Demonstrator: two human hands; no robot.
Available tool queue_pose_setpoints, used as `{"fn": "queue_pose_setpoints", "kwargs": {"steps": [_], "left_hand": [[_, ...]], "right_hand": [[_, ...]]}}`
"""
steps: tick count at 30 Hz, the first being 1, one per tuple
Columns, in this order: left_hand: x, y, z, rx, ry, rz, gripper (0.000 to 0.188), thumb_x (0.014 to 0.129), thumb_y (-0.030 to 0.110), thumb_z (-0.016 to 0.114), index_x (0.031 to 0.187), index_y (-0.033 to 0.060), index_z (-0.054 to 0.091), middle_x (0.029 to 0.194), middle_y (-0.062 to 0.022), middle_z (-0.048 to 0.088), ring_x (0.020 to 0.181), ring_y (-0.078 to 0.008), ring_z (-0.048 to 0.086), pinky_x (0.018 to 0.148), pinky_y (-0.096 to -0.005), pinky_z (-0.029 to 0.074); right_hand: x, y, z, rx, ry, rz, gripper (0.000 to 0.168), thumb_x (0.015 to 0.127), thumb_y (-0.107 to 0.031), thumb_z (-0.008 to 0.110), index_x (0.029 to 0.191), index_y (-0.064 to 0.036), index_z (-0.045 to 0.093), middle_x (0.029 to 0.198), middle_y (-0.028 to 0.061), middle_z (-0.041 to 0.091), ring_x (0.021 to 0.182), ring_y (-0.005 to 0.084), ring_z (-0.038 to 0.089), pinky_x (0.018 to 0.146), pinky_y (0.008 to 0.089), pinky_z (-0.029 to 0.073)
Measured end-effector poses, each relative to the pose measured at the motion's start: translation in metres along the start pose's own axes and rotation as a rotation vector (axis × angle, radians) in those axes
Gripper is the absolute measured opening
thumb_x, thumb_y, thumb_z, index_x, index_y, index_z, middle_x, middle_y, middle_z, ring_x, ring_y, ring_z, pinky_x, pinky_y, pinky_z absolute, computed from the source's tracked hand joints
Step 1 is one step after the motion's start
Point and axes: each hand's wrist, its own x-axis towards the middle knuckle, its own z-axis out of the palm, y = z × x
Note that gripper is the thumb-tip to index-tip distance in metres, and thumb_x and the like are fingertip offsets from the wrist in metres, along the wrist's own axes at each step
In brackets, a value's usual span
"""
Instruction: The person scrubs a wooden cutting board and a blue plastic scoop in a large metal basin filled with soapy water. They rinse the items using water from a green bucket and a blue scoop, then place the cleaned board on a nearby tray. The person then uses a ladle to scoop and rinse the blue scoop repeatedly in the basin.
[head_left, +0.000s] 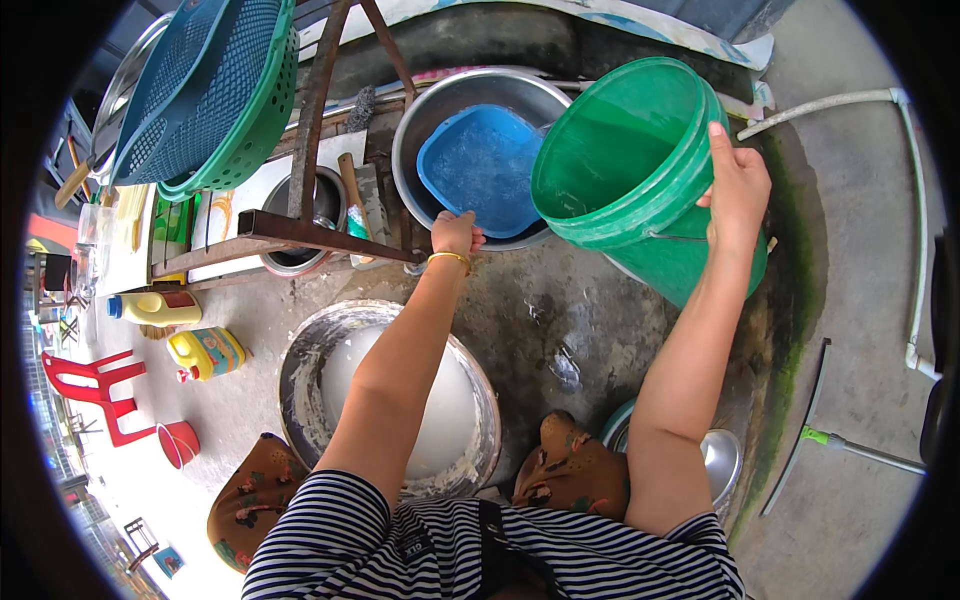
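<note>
My left hand (454, 234) grips the near rim of a blue plastic basin (480, 169), which lies within a large metal bowl (415, 112). To the right, my right hand (735, 180) holds the rim of a green plastic bucket (637, 225). The bucket is tilted, its mouth facing up and left over the bowl's right edge, with some liquid visible inside. Below my left forearm stands a wide, crusted tub (300, 390) of whitish liquid (442, 420).
A rusty metal frame (330, 238) stands at left, with blue and green colanders (247, 112) above. Yellow bottles (214, 352), a red bucket (180, 442) and a red plastic chair (97, 382) are farther left. A floor squeegee (814, 435) lies at right, near a mossy edge.
</note>
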Motion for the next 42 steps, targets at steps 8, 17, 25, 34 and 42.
{"fn": "queue_pose_setpoints", "kwargs": {"steps": [8, 17, 25, 34, 42], "left_hand": [[-0.013, 0.010, 0.008, -0.083, 0.164, 0.148, 0.047, 0.092, 0.015, 0.056, 0.131, -0.0019, 0.036, 0.091, -0.0154, 0.063, 0.064, -0.0212, 0.063, 0.056, -0.0316, 0.052], [-0.094, 0.059, 0.094, -0.059, -0.468, -0.038, 0.070, 0.094, 0.020, 0.042, 0.152, 0.0132, 0.002, 0.128, -0.0204, 0.051, 0.090, -0.0342, 0.065, 0.076, -0.0471, 0.057], [-0.100, 0.050, 0.090, -0.192, -0.518, -0.036, 0.085, 0.085, -0.001, 0.037, 0.150, 0.0165, -0.015, 0.123, -0.0214, 0.053, 0.082, -0.0304, 0.067, 0.070, -0.0453, 0.060], [-0.100, 0.060, 0.080, -0.163, -0.572, -0.036, 0.082, 0.088, 0.002, 0.039, 0.152, 0.0158, -0.009, 0.125, -0.0208, 0.051, 0.081, -0.0275, 0.065, 0.072, -0.0436, 0.059], [-0.083, 0.052, 0.068, -0.226, -0.650, -0.070, 0.077, 0.091, 0.001, 0.034, 0.152, 0.0177, -0.009, 0.135, -0.0215, 0.044, 0.089, -0.0308, 0.065, 0.078, -0.0469, 0.057]], "right_hand": [[0.002, -0.001, 0.004, -0.056, 0.010, 0.000, 0.045, 0.084, -0.037, 0.073, 0.067, -0.004, 0.047, 0.059, 0.0022, 0.048, 0.044, 0.0090, 0.043, 0.035, 0.0258, 0.038], [-0.002, -0.003, 0.004, -0.040, 0.017, 0.004, 0.040, 0.084, -0.036, 0.073, 0.070, -0.005, 0.053, 0.056, -0.0009, 0.048, 0.041, 0.0072, 0.041, 0.035, 0.0232, 0.034], [0.000, -0.001, 0.007, -0.004, 0.091, -0.004, 0.041, 0.082, -0.031, 0.075, 0.066, -0.004, 0.049, 0.058, 0.0008, 0.046, 0.046, 0.0086, 0.040, 0.035, 0.0262, 0.035], [0.005, 0.005, 0.013, -0.029, 0.140, -0.034, 0.043, 0.082, -0.029, 0.076, 0.064, -0.002, 0.048, 0.059, 0.0016, 0.047, 0.051, 0.0098, 0.040, 0.045, 0.0290, 0.037], [-0.007, -0.010, 0.030, -0.158, 0.094, -0.071, 0.046, 0.082, -0.034, 0.075, 0.064, -0.002, 0.047, 0.058, 0.0059, 0.050, 0.054, 0.0146, 0.044, 0.053, 0.0328, 0.042]]}}
